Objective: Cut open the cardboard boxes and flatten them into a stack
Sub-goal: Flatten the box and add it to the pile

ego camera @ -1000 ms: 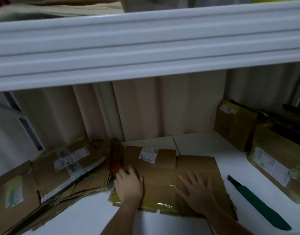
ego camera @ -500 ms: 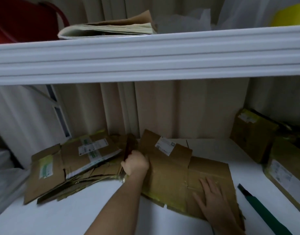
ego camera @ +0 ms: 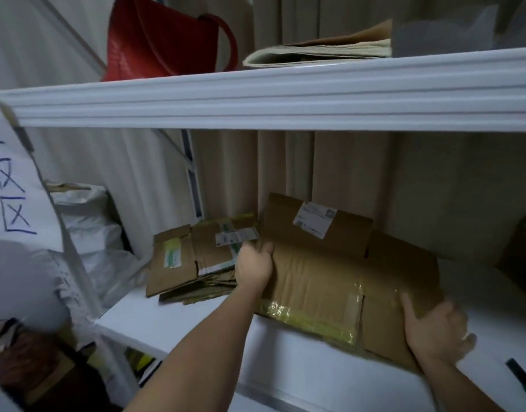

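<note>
A flattened brown cardboard box with a white shipping label and yellowish tape lies tilted on the white shelf, its left side raised. My left hand grips its left edge. My right hand holds its lower right corner, fingers wrapped over the cardboard. To the left sits a stack of flattened boxes with labels on top. The tip of a dark green box cutter shows at the lower right edge.
A white upper shelf spans overhead, carrying a red bag and folded paper. Part of an uncut box stands at far right. White plastic bags lie left of the stack. Beige curtain behind.
The flattened box has been lifted at its left side and carried leftward toward the stack. My left hand went from pressing flat to gripping the edge; my right hand moved to the lower right corner.
</note>
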